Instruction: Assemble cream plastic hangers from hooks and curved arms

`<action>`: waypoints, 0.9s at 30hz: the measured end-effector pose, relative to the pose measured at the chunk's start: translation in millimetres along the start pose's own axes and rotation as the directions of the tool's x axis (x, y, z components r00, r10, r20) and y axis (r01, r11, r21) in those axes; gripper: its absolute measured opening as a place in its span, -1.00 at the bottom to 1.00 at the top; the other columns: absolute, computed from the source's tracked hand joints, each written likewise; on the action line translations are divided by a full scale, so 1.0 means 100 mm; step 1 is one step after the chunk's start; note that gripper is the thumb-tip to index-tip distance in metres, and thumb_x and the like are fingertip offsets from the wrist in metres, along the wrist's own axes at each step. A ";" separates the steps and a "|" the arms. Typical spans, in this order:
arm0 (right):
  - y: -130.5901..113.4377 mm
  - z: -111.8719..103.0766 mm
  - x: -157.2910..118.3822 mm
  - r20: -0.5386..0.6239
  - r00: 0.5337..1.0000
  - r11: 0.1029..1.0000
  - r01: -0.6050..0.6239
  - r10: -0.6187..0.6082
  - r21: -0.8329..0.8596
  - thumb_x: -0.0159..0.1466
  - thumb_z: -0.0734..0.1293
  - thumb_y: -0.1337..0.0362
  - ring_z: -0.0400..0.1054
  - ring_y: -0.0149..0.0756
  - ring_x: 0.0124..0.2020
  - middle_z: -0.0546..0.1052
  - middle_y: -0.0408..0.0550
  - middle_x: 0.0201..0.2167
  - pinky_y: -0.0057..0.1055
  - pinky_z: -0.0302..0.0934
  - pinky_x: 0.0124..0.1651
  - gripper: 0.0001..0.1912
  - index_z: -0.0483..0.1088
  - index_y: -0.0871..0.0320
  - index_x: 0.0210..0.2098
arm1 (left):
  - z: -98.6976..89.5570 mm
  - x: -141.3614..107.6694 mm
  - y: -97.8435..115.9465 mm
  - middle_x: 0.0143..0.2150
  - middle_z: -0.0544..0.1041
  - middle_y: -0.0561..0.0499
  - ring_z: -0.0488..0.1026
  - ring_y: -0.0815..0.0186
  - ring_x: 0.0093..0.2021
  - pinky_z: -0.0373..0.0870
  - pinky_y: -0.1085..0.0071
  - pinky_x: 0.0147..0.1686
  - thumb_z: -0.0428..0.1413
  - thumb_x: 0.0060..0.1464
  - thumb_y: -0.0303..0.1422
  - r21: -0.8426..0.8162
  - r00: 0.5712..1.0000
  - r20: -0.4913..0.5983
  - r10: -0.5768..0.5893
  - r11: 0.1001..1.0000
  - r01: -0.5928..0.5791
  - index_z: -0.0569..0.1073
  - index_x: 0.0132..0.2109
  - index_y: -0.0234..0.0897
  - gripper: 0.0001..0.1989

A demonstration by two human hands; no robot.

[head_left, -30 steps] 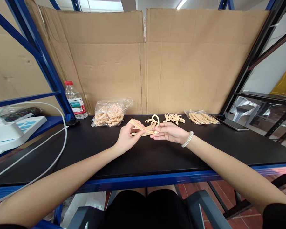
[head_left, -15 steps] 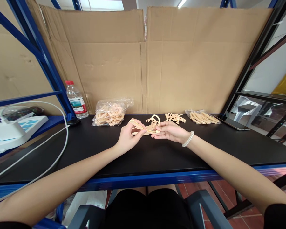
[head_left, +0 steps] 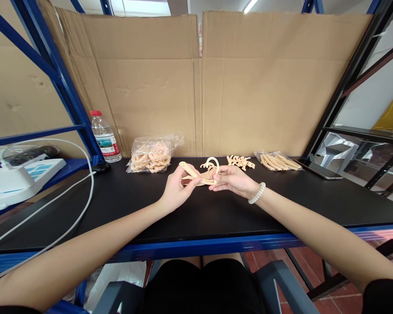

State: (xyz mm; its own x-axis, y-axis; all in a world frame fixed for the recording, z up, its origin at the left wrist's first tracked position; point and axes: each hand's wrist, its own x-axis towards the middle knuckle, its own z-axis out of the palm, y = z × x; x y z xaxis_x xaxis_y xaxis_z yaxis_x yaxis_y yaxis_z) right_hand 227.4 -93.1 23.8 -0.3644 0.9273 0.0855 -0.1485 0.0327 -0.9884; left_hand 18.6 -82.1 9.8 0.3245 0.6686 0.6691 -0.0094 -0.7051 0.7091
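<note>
My left hand (head_left: 177, 186) is closed on a long beige strip (head_left: 187, 168), pinched between thumb and fingers. Its other end reaches my right hand (head_left: 233, 179), whose thumb and fingers are closed on it. A beige curved ring (head_left: 217, 162) stands up beside the right fingertips; whether it joins the strip I cannot tell. Just behind the hands lie more beige pieces, partly hidden by the fingers. A heap of small branched beige pieces (head_left: 240, 162) lies behind my right hand.
At the back of the black table (head_left: 196, 218) are a clear bag of beige pieces (head_left: 152, 156) and a bag of beige sticks (head_left: 278, 161). A phone (head_left: 321, 169) lies far right. A water bottle (head_left: 105, 137) and white cable (head_left: 91, 187) are left. Cardboard (head_left: 134, 87) walls the back.
The strip has turned slightly in my hands, showing more of its flat face at the left end. My right hand has shifted a little; the left has barely moved.
</note>
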 end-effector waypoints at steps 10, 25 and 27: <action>0.07 -0.02 0.03 -0.040 0.999 1.000 0.022 -0.021 0.010 -0.02 0.59 0.14 0.30 -0.56 -0.61 0.51 -0.15 -0.45 -0.56 0.26 -0.50 -0.67 0.49 0.21 -0.39 | 0.01 0.04 -0.04 -0.35 0.37 0.11 0.50 0.33 -0.30 0.58 0.30 -0.30 0.23 0.04 -0.29 -0.147 0.985 -0.049 -0.167 0.976 0.158 0.27 -0.24 -0.25 -0.72; 0.09 0.05 0.02 -0.012 0.999 0.999 0.034 -0.035 -0.017 -0.02 0.59 0.11 0.41 -0.44 -0.45 0.52 -0.10 -0.44 -0.49 0.38 -0.29 -0.65 0.53 0.21 -0.36 | 0.05 0.03 0.00 -0.32 0.58 0.00 0.56 0.29 -0.31 0.56 0.25 -0.24 0.33 -0.09 -0.33 -0.192 0.891 0.172 -0.420 0.873 0.448 0.34 -0.14 -0.29 -0.60; 0.09 -0.02 0.06 -0.021 0.997 0.997 0.073 -0.072 0.025 0.00 0.57 0.09 0.43 -0.43 -0.42 0.54 -0.10 -0.42 -0.48 0.39 -0.26 -0.64 0.52 0.20 -0.33 | 0.05 0.03 0.01 -0.34 0.58 -0.01 0.56 0.29 -0.29 0.55 0.27 -0.21 0.35 -0.11 -0.34 -0.207 0.862 0.210 -0.462 0.840 0.501 0.37 -0.23 -0.31 -0.65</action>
State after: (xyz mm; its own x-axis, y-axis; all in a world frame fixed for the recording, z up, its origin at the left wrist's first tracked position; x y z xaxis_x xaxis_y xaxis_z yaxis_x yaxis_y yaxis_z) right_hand 225.5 -86.6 15.3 -0.3336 0.9301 0.1539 -0.1977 0.0906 -0.9761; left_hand 24.2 -81.7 11.2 0.4827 0.8521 0.2021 -0.0411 -0.2085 0.9772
